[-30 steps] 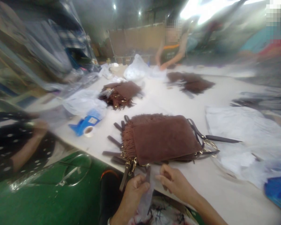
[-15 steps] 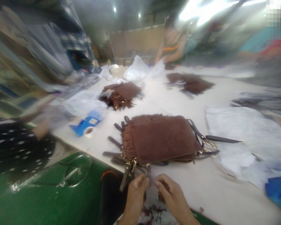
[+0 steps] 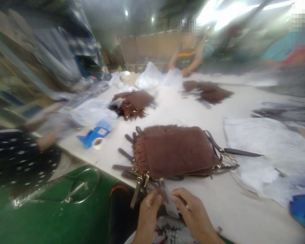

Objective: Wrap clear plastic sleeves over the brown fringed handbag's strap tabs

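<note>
A stack of brown suede-like fringed bags [image 3: 179, 150] lies just ahead of my hands, with dark straps and gold-coloured clasps sticking out at both ends. One brown strap [image 3: 163, 190] hangs from the near side of the stack toward me. My left hand [image 3: 150, 207] is closed, thumb and fingers pinched at this strap. Between both hands hangs a pale translucent strip [image 3: 171, 209], which looks like thin plastic. My right hand [image 3: 189, 208] pinches its edge, the fingers curled. The exact contact at the fingertips is blurred.
A blue packet [image 3: 98, 134] and a tape roll [image 3: 98, 143] lie left of the stack. Further brown fringed piles [image 3: 133, 101] sit farther back. White plastic sheeting [image 3: 259, 145] covers the right side. A person in a dotted sleeve [image 3: 22, 156] works at left; another person [image 3: 185, 61] is across the table.
The translucent strip has swung right and lower, tilting away from the strap. My right hand has shifted slightly right; more of the strap shows between my hands.
</note>
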Demonstrator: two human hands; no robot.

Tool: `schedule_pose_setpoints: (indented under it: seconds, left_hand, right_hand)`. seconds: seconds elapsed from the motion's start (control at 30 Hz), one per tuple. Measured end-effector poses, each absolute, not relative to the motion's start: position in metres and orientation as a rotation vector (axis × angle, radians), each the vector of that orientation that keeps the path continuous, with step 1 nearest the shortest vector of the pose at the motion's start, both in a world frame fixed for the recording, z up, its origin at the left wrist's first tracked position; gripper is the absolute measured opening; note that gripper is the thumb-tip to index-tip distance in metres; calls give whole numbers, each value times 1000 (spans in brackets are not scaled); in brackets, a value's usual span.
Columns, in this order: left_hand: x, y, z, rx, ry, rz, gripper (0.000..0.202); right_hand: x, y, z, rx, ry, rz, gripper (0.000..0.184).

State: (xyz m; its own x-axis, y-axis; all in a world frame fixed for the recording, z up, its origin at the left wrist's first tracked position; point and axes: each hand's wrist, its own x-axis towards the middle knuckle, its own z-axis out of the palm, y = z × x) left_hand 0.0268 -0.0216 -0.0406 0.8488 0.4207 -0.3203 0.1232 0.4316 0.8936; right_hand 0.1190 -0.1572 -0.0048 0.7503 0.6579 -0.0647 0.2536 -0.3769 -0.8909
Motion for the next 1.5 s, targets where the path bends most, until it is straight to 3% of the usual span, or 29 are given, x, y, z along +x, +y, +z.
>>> schedule_pose_setpoints:
  seconds: [0.37,0.6,0.77,1.23,1.5]
  left_hand:
    - [31,-16,-40,1142,578,223,41]
    - [45,-26,-27,1014,614,269,32]
    - [50,-30,-17,965,638,287,36]
    - [62,-34,-24,927,743,430,23]
    - [66,-33,-17,895,767,424,21]
  right_hand:
    - [134,-144,0,-1980,-665,413,22]
    - [126,-134,-8,-1915,-553,438,28]
    - [120,-132,-13,-1859,-411,454,32]
    - [116,-129,-18,-1892,-522,447,29]
    - [106,-128,-21,-1858,-294,414,28]
